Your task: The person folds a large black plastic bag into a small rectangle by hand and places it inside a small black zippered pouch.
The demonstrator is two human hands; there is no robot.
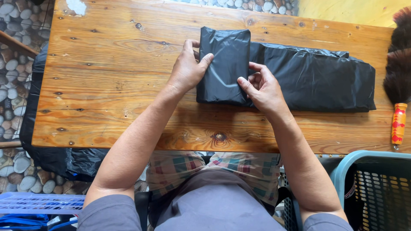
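Wooden table (107, 102) as reference. Near its front edge, right hand (263, 87) pinches the folded black plastic bag (224, 64) at mid-table; left hand (188, 68) presses its left side, fingers curled. Feather duster (398, 72) lies at far right.

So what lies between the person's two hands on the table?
In the head view, the folded end of the black plastic bag lies between the left hand and right hand; both touch it.

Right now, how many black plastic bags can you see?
3, possibly more hidden. One folded bag lies on the wooden table between the left hand and right hand. A longer bag lies flat beside it. Another bag hangs below the table's left edge.
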